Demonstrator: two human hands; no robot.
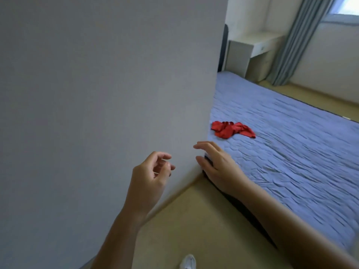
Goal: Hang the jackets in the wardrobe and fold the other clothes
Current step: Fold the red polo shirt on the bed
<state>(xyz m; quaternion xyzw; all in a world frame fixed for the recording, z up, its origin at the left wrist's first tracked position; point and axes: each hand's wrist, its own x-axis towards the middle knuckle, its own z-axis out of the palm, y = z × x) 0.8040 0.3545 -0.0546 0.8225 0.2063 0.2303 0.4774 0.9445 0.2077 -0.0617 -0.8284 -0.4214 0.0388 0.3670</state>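
A crumpled red garment [232,129] lies on the blue quilted bed [291,152], near the bed's left side. A large pale grey panel [106,94], seemingly the wardrobe's side or door, fills the left of the view. My left hand [150,175] hovers in front of this panel with fingers loosely curled and nothing in it. My right hand [215,164] is spread open by the panel's lower corner, at the bed's edge, holding nothing. The red garment lies a short way beyond my right hand. No jackets are visible.
A beige floor [194,220] runs between the panel and the bed. A white desk [260,47] and a grey cabinet [239,57] stand at the far wall beside a grey-blue curtain [297,41]. My white shoe [188,262] shows at the bottom.
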